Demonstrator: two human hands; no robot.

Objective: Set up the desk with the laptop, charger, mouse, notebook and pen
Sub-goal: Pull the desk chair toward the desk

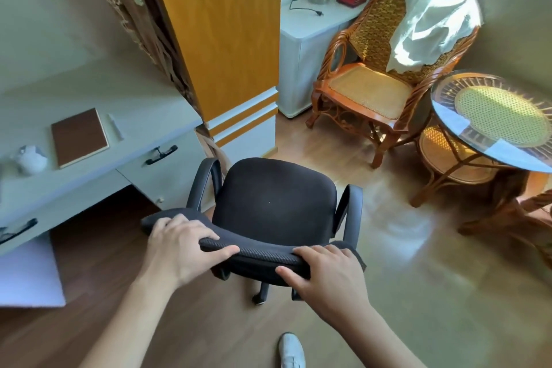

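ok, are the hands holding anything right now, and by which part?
Both hold the black fabric office chair by the top edge of its backrest: left hand near the left end, right hand near the right end, fingers curled over.

Home room: white desk (89,92), rattan armchair (373,84), glass-topped rattan table (448,116), sheer curtain (433,9).

office chair (274,206): matt blk fabric | desk (98,92): smooth pale laminate | floor (418,278): glossy wood | armchair (367,81): woven rattan

One notebook (79,137), one pen (115,126), one mouse (30,159), one office chair (274,209), one wicker chair (379,69), two hands (182,248).
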